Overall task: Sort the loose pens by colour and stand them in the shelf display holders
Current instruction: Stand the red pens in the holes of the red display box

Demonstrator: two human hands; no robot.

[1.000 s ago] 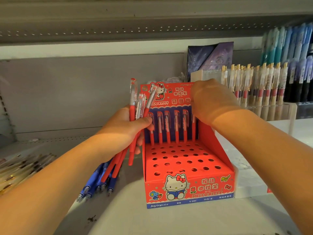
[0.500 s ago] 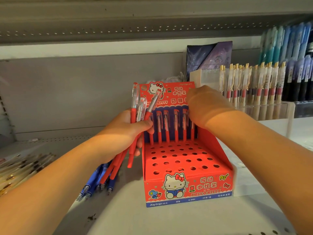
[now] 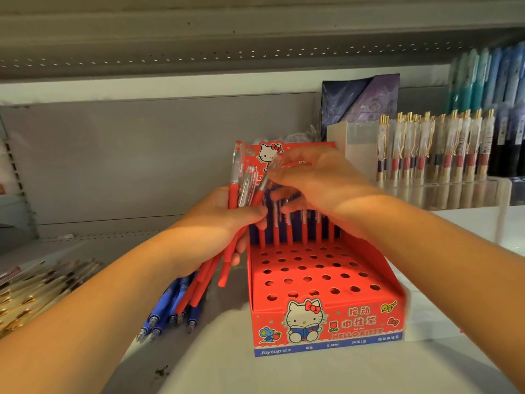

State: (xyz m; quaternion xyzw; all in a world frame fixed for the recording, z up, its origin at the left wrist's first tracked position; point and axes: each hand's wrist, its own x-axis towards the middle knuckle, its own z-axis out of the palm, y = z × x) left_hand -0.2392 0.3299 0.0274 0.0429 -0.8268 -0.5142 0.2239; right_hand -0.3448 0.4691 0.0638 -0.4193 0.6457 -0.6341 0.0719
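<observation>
While my left grip [image 3: 216,223] clamps the red pens [image 3: 233,194], blue pens [image 3: 170,305] lying below it, my right grip [image 3: 318,180] touches one pen's clear top; pinch indeterminate (blur). Red holder [image 3: 312,280] stands beneath the right grip.

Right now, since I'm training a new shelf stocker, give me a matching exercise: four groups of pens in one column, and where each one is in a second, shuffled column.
1. bundle of red pens
2. blue pens
3. row of red pens
4. gold-clipped pens

A. standing in the clear holder at right
B. gripped in the left hand
C. lying loose on the shelf
D. standing in the back row of the red holder

Pairs: 1-B, 2-C, 3-D, 4-A
</observation>
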